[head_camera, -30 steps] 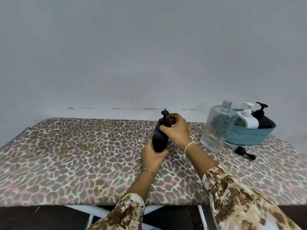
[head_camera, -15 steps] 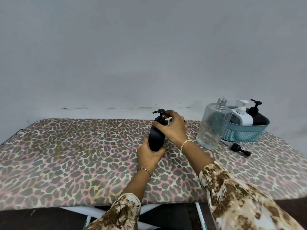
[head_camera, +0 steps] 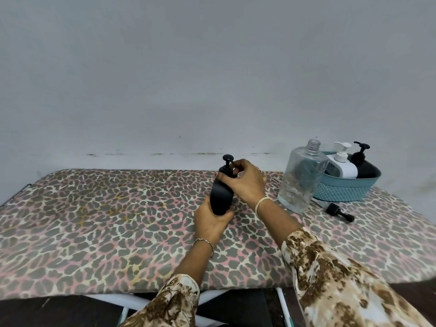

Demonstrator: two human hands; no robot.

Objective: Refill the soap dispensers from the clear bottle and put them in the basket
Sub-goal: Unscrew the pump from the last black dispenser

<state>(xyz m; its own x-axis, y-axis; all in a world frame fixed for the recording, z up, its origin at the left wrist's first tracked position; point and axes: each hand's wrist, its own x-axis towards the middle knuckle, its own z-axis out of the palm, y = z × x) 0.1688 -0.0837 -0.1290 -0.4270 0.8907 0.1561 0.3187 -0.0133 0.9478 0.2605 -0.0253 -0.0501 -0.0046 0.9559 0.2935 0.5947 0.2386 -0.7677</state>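
A black soap dispenser stands tilted on the leopard-print board at its middle. My left hand grips its base from below. My right hand curls round the black pump collar at its top. To the right stands the clear bottle, uncapped, with a little liquid at the bottom. Behind it the teal basket holds a white dispenser and another black dispenser.
A loose black pump cap lies on the board in front of the basket. A pale wall runs close behind the board. The board's front edge is near me, with a white metal frame under it.
The pump head on the black dispenser has turned under my right hand, its nozzle pointing a different way in each frame. The bottle stays in my left hand.
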